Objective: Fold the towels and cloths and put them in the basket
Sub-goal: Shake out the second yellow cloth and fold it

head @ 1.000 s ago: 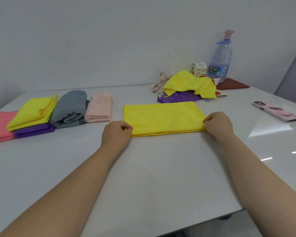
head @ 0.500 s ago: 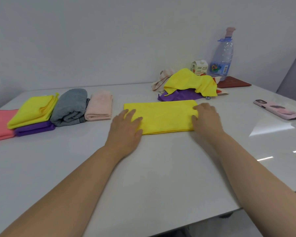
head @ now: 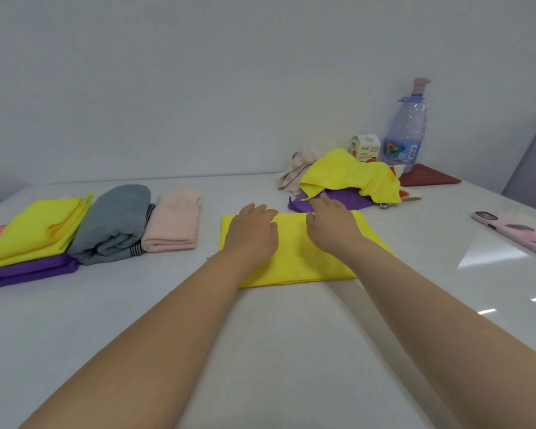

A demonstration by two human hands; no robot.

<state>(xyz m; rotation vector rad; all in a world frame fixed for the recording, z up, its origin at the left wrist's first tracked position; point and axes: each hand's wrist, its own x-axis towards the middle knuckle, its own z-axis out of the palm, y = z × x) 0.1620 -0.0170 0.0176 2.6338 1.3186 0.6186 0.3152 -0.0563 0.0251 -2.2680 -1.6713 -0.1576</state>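
– Yellow cloth (head: 297, 261), folded into a rectangle, lies flat on the table (head: 260, 351) straight in front of you, and both your hands rest on it, palms down.

– Agreed. Your left hand (head: 251, 235) covers the left part of the yellow cloth. Its fingers (head: 257, 212) are straight and held close together, with the tips at the cloth's far edge.

– Your right hand (head: 331, 227) lies beside it, toward the middle of the yellow cloth, with a strip of yellow showing between the two hands. Its fingers (head: 324, 202) are straight too. The tips reach past the far edge toward the purple cloth (head: 350, 201) just beyond, though you cannot tell whether they touch it.

– Neither hand pinches or curls round anything. The near edge of the yellow cloth shows bare between your forearms.

– Beyond the yellow cloth, a crumpled yellow rag (head: 350, 174) is draped over the purple cloth.

– Left of the yellow cloth, close by but apart from it, sits a folded pink towel (head: 174, 226), and further left a rolled grey towel (head: 115, 221). Well to the right lies a pink phone (head: 514, 232).
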